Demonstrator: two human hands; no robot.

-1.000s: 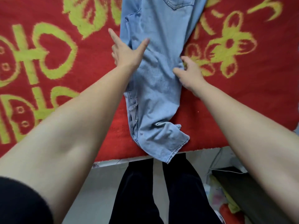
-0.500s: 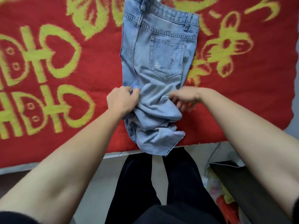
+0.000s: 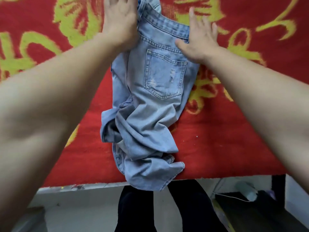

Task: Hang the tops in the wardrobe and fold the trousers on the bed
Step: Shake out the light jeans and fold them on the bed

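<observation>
- The person's legs (image 3: 137, 213), in black, stand on the floor just before the near edge of the bed (image 3: 234, 148). The bed has a red cover with yellow flowers.
- The jeans (image 3: 155, 101) lie in the middle of the bed and run from the near edge toward the far side. One hem hangs a little over the near edge, and the leg part is bunched in a heap close to it.
- The step in hand seems to be flattening the jeans before the first fold. To do it well, I think the upper part should be held firm while the heap is pulled straight toward the near edge. The two legs should lie one on the other, seams together, so that no wrinkle is folded inside.
- Further, the back pocket (image 3: 165, 76) faces up and this part lies flatter.
- The right hand (image 3: 199, 41) rests on the right end of the waistband. Its fingers are straight and spread, and it grips nothing. The thumb lies on the denim above the pocket.
- The left hand (image 3: 119, 22) lies palm down at the left end of the waistband. What shows of its fingers is straight, but the tips leave the picture.
- Both arms are stretched far forward.
</observation>
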